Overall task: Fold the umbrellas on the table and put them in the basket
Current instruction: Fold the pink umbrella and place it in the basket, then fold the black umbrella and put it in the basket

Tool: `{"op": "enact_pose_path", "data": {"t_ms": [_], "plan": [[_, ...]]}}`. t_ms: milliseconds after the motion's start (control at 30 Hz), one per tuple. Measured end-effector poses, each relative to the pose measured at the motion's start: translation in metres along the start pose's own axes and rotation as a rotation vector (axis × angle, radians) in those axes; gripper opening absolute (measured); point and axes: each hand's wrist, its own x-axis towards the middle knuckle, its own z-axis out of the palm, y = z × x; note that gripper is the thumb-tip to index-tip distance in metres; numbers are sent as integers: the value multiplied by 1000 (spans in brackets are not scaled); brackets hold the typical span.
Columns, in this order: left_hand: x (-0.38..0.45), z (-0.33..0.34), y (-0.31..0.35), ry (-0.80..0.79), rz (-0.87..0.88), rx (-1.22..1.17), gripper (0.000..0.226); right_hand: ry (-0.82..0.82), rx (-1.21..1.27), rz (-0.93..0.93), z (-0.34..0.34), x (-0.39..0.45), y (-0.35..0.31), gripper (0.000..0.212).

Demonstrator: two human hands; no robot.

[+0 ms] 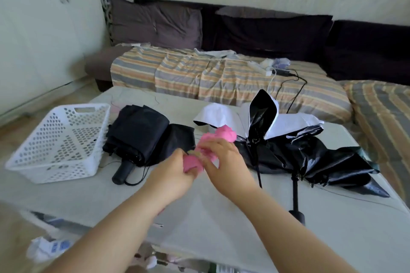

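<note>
We see a pale table point(221, 224) | on it at left a white basket point(60, 142) | just beside it a folded black umbrella point(142, 137) | at right a black-and-white umbrella point(288, 146) (canopy loose, handle toward us).

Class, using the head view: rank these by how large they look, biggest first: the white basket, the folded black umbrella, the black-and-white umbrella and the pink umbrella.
1. Black-and-white umbrella, sprawled half open.
2-3. White basket and folded black umbrella: the basket looks slightly larger, but too close to rank.
4. Pink umbrella, partly hidden by both hands.

Probably a home living room: cushioned sofa point(221, 29), striped blanket point(199, 75)
</note>
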Motion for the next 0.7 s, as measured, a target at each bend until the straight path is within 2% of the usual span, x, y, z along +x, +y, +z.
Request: {"op": "enact_pose_path", "data": {"t_ms": [67,133,200,300,400,500,600,700], "plan": [[3,-29,-8,29,-107,-164,22,-10,47,-62,6,4,-21,32],[3,-60,-20,80,-198,-263,5,-96,95,-63,17,12,-37,35],[4,-93,-37,131,-256,-341,11,-201,140,-21,32,21,-50,39],[11,-145,-70,216,-245,-275,23,-304,246,32,60,36,-70,36],[20,-183,-106,310,-266,-180,18,-374,312,28,88,52,-89,33],[35,-199,-137,340,-303,-93,15,-445,163,-147,121,68,-103,41],[48,-199,-163,335,-319,-47,23,-576,-23,-363,158,80,-113,57],[56,-190,-183,347,-356,-37,27,-626,-203,-432,185,95,-119,66]]}}
